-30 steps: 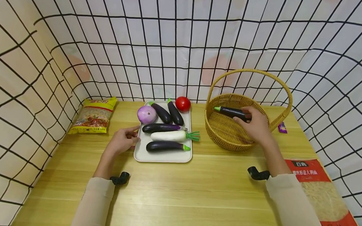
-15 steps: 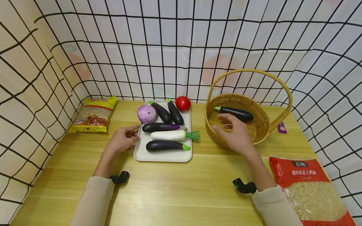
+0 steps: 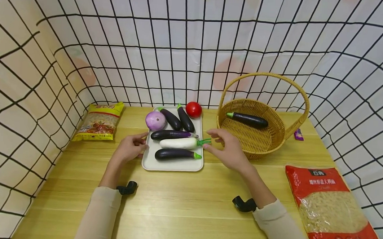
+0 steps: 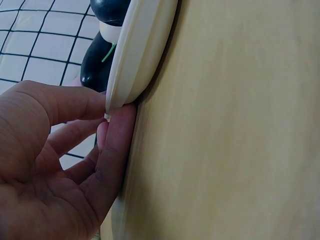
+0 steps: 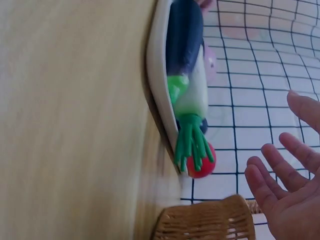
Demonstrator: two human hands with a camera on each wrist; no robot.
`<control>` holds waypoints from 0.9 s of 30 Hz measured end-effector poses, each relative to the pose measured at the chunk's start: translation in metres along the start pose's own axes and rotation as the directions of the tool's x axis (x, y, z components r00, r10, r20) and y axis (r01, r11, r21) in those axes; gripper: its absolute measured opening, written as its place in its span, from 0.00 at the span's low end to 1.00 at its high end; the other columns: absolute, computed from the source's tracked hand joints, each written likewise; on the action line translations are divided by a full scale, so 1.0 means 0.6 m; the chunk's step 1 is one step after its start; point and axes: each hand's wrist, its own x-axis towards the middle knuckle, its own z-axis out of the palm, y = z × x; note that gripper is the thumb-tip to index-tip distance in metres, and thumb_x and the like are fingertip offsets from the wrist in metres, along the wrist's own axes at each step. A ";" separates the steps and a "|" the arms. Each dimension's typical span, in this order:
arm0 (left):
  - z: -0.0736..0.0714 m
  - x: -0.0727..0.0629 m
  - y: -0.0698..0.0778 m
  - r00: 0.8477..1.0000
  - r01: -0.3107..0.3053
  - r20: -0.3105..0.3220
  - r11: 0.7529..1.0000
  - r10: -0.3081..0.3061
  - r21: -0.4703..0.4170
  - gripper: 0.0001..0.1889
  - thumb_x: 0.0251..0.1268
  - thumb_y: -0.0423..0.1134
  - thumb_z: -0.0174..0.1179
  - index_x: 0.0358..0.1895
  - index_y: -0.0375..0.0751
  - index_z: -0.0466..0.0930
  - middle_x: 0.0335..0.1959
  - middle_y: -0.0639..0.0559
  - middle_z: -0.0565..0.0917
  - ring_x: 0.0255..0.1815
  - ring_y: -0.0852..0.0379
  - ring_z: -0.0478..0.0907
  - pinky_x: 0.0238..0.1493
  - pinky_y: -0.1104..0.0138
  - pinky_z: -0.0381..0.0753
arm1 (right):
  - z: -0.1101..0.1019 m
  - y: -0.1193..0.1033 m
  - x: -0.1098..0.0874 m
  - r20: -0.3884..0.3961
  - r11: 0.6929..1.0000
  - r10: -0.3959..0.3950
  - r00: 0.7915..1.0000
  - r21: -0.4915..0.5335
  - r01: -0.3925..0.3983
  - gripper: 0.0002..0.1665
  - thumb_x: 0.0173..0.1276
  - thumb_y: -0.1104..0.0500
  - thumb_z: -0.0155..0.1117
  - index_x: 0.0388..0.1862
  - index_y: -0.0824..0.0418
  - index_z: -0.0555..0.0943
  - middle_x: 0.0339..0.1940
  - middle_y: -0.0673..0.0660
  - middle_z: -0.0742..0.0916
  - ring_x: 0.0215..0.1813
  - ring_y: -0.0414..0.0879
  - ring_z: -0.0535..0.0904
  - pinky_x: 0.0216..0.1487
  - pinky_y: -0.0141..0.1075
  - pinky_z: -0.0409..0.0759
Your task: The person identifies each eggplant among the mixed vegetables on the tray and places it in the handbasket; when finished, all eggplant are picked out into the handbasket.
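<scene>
My left hand pinches the left rim of a white tray, thumb on one side and fingers on the other. Fingers spread and holding nothing, my right hand hovers by the green leaves of a white radish. That radish lies across the tray between a dark eggplant in front and another eggplant behind. Two shorter eggplants, a purple onion-like ball and a red tomato fill the tray's far end. One eggplant sits inside the wicker basket.
The basket's tall handle arches over it. A yellow food bag lies at the left, a red pasta bag at the right. Behind the basket's right side is a small purple packet. Black wire grid walls the table in.
My right hand let go of the eggplant inside the basket, then came left and toward me to the radish leaves. The left hand has stayed at the tray's rim.
</scene>
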 end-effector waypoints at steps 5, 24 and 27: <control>0.001 0.000 -0.003 1.000 -0.004 -0.002 1.000 0.004 0.008 0.31 0.70 0.33 0.62 0.76 0.44 0.70 0.51 0.37 0.81 0.46 0.50 0.79 0.37 0.63 0.91 | 0.024 -0.001 0.001 0.057 0.998 0.004 0.998 0.068 -0.008 0.30 0.69 0.51 0.73 0.67 0.58 0.78 0.63 0.61 0.83 0.63 0.59 0.80 0.65 0.54 0.82; 0.000 0.002 -0.002 1.000 0.021 -0.002 1.000 -0.021 -0.008 0.31 0.71 0.33 0.61 0.77 0.46 0.70 0.52 0.37 0.80 0.48 0.48 0.78 0.39 0.62 0.91 | 0.079 -0.001 0.004 0.177 0.990 0.030 0.984 0.133 -0.054 0.32 0.70 0.48 0.72 0.68 0.61 0.78 0.65 0.60 0.82 0.64 0.58 0.80 0.67 0.52 0.81; -0.001 0.003 -0.003 1.000 0.018 0.001 1.000 -0.018 -0.005 0.31 0.72 0.33 0.61 0.77 0.46 0.69 0.52 0.37 0.80 0.48 0.49 0.78 0.39 0.62 0.91 | 0.087 0.001 0.007 0.196 0.991 0.022 0.980 0.122 -0.047 0.31 0.70 0.49 0.72 0.67 0.61 0.78 0.64 0.59 0.83 0.64 0.57 0.80 0.67 0.49 0.82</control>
